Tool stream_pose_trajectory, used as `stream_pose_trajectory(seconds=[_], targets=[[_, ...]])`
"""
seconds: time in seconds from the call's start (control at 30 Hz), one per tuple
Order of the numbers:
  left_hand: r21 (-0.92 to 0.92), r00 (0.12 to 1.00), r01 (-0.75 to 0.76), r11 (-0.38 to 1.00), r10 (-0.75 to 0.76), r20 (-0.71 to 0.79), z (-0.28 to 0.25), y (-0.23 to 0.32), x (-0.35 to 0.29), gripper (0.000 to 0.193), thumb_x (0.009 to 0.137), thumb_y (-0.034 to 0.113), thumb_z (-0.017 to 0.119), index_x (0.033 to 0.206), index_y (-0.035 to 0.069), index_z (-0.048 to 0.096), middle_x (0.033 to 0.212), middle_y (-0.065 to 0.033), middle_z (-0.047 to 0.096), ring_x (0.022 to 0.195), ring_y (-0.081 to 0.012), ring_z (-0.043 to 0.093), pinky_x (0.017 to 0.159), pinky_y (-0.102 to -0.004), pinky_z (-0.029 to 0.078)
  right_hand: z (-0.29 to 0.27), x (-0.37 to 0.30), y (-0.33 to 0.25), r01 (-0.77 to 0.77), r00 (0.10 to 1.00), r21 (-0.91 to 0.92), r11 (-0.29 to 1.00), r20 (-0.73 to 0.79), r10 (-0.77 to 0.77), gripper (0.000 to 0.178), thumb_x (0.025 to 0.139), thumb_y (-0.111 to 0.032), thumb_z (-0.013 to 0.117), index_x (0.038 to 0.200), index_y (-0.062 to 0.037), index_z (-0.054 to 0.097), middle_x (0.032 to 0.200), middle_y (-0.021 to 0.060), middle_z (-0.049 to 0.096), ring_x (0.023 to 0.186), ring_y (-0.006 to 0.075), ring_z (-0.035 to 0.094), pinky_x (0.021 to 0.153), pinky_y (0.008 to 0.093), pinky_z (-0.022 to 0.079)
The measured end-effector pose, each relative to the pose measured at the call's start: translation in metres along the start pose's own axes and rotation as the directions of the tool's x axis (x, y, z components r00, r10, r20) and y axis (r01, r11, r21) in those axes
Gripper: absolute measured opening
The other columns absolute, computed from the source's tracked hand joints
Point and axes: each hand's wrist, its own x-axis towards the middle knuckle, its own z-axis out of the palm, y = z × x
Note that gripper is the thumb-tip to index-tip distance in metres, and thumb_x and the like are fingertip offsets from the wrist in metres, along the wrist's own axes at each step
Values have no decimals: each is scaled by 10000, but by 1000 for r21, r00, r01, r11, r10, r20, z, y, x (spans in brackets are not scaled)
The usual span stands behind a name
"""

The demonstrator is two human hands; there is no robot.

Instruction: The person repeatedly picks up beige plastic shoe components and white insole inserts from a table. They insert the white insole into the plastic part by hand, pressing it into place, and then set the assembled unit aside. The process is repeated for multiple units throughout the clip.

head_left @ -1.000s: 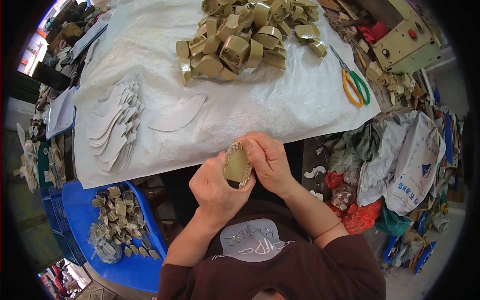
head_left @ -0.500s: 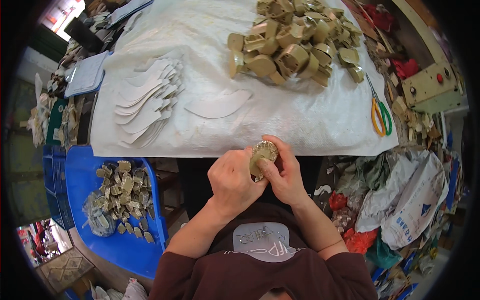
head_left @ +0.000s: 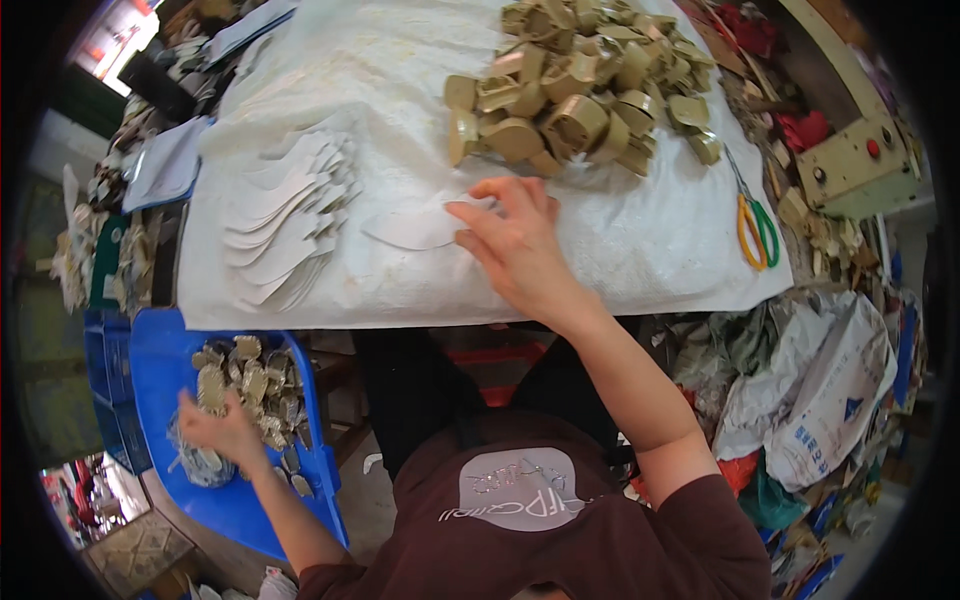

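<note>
My left hand (head_left: 222,432) reaches over a blue plastic chair seat (head_left: 160,350) at the left. Between its fingers is an oval, glitter-covered heel-like piece (head_left: 211,388). Several similar glittery pieces (head_left: 255,385) lie heaped beside it on the seat. My right hand (head_left: 515,245) is above the white-covered table (head_left: 640,270), fingers bent and apart. Its thumb and forefinger are over the right end of a single curved white cut piece (head_left: 405,230); whether they touch it is hard to tell. Left of that lies a fanned stack of the same white cut pieces (head_left: 280,220).
A heap of khaki heel-shaped blocks (head_left: 580,90) covers the table's far right. Scissors (head_left: 755,225) with orange and green handles lie near its right edge. A control box (head_left: 860,165) and plastic bags (head_left: 830,390) stand to the right. A blue clipboard (head_left: 165,165) lies far left.
My hands have parted. The left took the glittery piece from in front of me down to the blue seat; the right moved up and forward to the single white piece.
</note>
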Motion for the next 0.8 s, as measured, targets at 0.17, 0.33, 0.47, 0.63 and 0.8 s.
stream_pose_trajectory(seconds=[0.17, 0.33, 0.47, 0.63, 0.8], targets=[[-456, 1000, -8, 890, 18, 19, -30, 79, 6, 432, 832, 112, 637, 1244, 32, 534, 1061, -126, 548, 991, -237, 513, 869, -349, 412, 19, 10, 3, 70, 997, -184, 980, -3, -71, 198, 769, -145, 661, 963, -130, 697, 1119, 97, 517, 1086, 274, 430, 916, 428, 300], [-910, 765, 330, 251, 494, 414, -58, 198, -29, 265, 930, 100, 516, 1165, 4, 595, 922, -73, 606, 832, -129, 581, 722, -250, 448, 12, 0, 12, 1, 996, 9, 1000, -89, 0, 192, 724, -108, 677, 915, -128, 661, 1134, 88, 522, 1077, 291, 437, 908, 433, 305], [-536, 501, 824, -183, 676, 540, -70, 263, -46, 368, 1000, 198, 402, 1224, -68, 522, 927, -97, 623, 798, -135, 569, 670, -258, 439, -30, -20, -15, 139, 988, 2, 990, -65, -139, 255, 729, -122, 709, 974, -131, 639, 1095, 75, 542, 1078, 287, 447, 881, 411, 330], [-401, 487, 863, -307, 713, 504, -77, 302, -39, 396, 1021, 237, 373, 1231, -69, 508, 988, -129, 647, 743, -152, 545, 647, -274, 433, -61, -15, 20, 48, 904, 17, 999, -427, -36, 353, 748, -236, 725, 1047, -84, 614, 1038, 106, 536, 979, 306, 504, 798, 412, 416], [-541, 748, 622, -567, 635, 195, -72, 346, -21, 458, 1022, 322, 357, 1341, -1, 420, 1269, -152, 537, 1184, -265, 493, 934, -363, 386, -77, 23, 35, -225, 889, -172, 959, -438, 130, 450, 765, -300, 737, 1117, -56, 601, 917, 110, 548, 808, 294, 566, 670, 388, 470]])
